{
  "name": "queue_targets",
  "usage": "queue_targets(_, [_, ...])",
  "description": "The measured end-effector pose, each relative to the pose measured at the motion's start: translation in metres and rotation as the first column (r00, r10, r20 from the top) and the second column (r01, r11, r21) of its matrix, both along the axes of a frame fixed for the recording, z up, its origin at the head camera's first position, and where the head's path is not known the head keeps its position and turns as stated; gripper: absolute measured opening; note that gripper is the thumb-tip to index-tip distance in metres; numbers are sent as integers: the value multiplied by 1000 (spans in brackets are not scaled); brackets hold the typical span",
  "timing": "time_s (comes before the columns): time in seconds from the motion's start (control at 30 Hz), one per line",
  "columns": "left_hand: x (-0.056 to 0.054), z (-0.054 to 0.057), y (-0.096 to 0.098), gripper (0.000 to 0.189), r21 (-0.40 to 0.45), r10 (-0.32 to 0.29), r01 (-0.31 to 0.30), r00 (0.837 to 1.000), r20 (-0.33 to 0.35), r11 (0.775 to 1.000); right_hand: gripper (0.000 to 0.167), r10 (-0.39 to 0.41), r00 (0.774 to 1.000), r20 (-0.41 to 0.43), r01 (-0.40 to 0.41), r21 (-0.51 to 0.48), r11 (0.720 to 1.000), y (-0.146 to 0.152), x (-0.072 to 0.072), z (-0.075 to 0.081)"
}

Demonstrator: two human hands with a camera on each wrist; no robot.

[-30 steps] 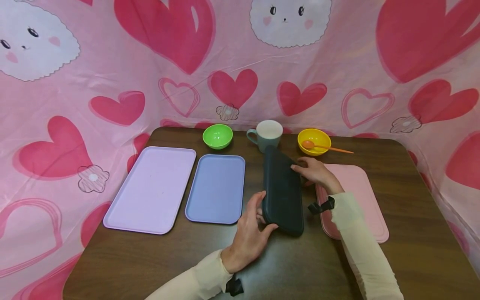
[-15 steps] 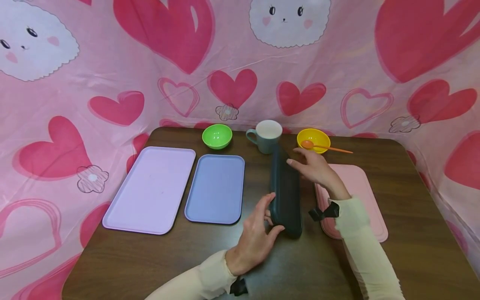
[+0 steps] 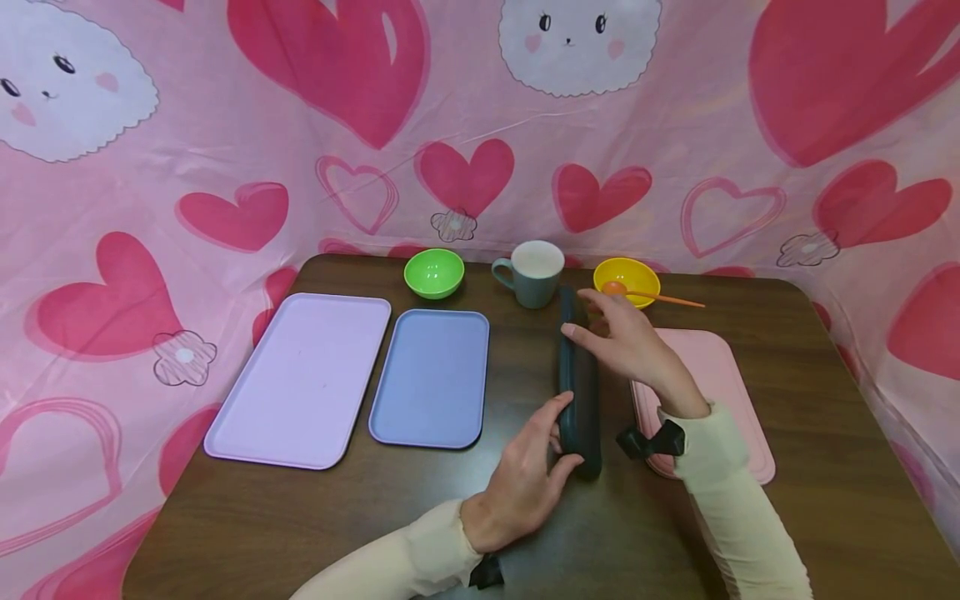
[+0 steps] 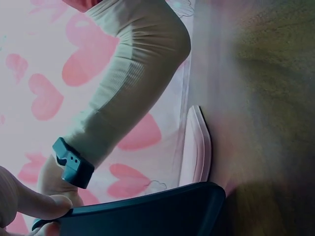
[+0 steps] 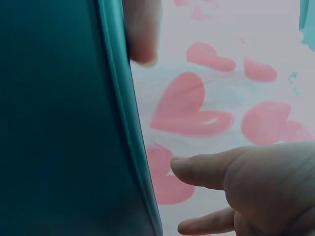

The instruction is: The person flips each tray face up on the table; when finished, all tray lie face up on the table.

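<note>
A dark teal tray [image 3: 587,408] stands tilted up on its long edge, right of the table's middle. My left hand [image 3: 519,483] pinches its near end, thumb at the near corner and fingers on the left side. In the left wrist view, the left thumb [image 4: 51,206] presses the rim of this tray [image 4: 147,216]. Around the far end of the top edge is my right hand [image 3: 633,346], its thumb and fingers spread. The right wrist view shows fingers [image 5: 197,169] extended beside the tray's rim, with a gap between.
Left of the hands lie a blue tray [image 3: 431,379] and a larger lilac tray [image 3: 300,379]. A pink tray [image 3: 716,375] lies under the right forearm. Along the back stand a green bowl [image 3: 435,273], a grey-blue mug [image 3: 534,285] and a yellow bowl [image 3: 625,271] with an orange spoon [image 3: 667,298].
The dark tray has tipped steeper and shifted right, from showing its broad face to nearly edge-on. My left hand has moved right with it; my right hand has shifted slightly up along its top edge.
</note>
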State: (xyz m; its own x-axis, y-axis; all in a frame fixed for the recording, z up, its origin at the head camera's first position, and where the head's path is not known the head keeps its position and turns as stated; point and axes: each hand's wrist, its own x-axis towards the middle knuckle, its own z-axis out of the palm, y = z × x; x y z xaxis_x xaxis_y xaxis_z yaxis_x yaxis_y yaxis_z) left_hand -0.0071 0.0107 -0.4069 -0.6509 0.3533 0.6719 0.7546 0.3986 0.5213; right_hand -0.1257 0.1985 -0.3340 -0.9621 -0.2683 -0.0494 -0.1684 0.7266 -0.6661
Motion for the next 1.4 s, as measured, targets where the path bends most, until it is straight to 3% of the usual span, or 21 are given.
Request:
queue_targets(0.3, [-3, 0, 6, 78, -82, -15, 3, 988, -151, 997, 78, 3, 1000, -4, -2, 42, 999, -6, 13, 5])
queue_targets(0.67, [-5, 4, 9, 73, -181, -34, -10, 971, -235, 983, 74, 2, 1000, -26, 2, 124, 992, -8, 19, 5])
queue_targets(0.83, [-6, 4, 10, 72, -195, -51, -4, 960, -276, 981, 70, -37, 999, -21, 40, 145, 989, -9, 20, 9])
queue_targets(1.13, [-8, 1, 8, 75, -197, -133, 88, 964, -231, 977, 67, -89, 995, -48, 96, 165, 982, -5, 24, 11])
queue_targets(1.23, [-10, -2, 4, 82, -169, -145, 114, 972, -185, 979, 66, -103, 993, -61, 112, 164, 980, -2, 24, 11])
queue_targets(1.33, [-13, -8, 1, 85, -155, -120, 101, 986, -118, 983, 66, -111, 992, -64, 120, 159, 980, 1, 24, 11])
queue_targets(1.4, [-16, -12, -1, 84, -156, -101, 93, 994, -45, 983, 66, -114, 991, -70, 123, 159, 980, 3, 24, 11])
